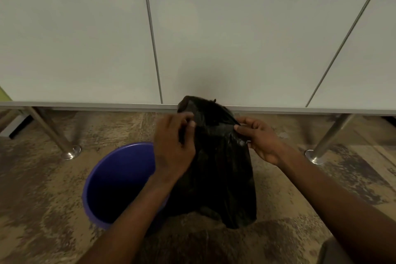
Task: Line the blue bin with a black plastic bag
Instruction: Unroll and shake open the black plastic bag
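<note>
A black plastic bag (218, 167) hangs crumpled in the air in front of me, its lower end drooping toward the floor. My left hand (174, 146) pinches its upper left edge and my right hand (260, 139) pinches its upper right edge, both near the bag's top. The blue bin (102, 180) stands on the floor to the left of the bag and below it, open side up, its inside dark. My left forearm crosses over the bin's right rim and hides that part.
A white table top (235, 38) fills the upper half, its front edge just beyond the bag. Metal table legs with round feet stand at the left (68, 152) and the right (317, 156). The floor is mottled brown carpet (42, 210).
</note>
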Demonstrator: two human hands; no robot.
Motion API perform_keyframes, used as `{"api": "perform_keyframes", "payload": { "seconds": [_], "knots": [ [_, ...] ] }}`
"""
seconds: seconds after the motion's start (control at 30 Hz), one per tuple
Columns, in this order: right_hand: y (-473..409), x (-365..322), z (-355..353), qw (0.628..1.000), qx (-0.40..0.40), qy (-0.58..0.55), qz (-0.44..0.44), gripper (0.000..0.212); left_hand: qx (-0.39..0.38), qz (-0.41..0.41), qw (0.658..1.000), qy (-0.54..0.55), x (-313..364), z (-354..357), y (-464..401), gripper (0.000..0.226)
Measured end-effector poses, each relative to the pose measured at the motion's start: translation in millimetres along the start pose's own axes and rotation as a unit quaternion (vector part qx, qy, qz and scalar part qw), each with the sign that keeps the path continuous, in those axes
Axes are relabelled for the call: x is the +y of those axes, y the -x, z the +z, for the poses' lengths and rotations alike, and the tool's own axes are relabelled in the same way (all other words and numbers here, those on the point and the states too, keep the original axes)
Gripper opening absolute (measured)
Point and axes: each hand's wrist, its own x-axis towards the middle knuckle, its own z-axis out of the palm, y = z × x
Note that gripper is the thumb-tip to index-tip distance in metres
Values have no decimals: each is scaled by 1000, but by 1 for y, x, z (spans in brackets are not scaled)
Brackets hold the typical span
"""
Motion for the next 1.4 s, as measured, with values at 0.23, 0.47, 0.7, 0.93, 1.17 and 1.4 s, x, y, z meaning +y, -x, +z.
{"api": "perform_keyframes", "payload": {
  "seconds": [0.23, 0.47, 0.7, 0.93, 1.17, 1.4],
  "knots": [
    [-3, -10, 14, 965, 30, -246, 81, 40, -378, -208, 899, 80, 9, 25, 80, 63],
    [-4, -7, 10, 957, 66, -257, 119, 60, -401, -331, 835, 179, -10, 29, 77, 30],
    [-7, -6, 17, 948, 82, -280, 127, 74, -509, -346, 762, 202, 1, 34, 90, 40],
    [-3, 1, 16, 965, 143, -193, 110, 49, -401, -402, 774, 281, 2, 16, 68, 17],
    [15, -4, 44, 946, 315, -4, 74, 57, -272, -466, 739, 403, 5, 0, 24, 20],
    [68, 3, 102, 959, 282, -26, -4, 54, -198, -477, 807, 287, 7, 0, -10, 36]
  ]
}}
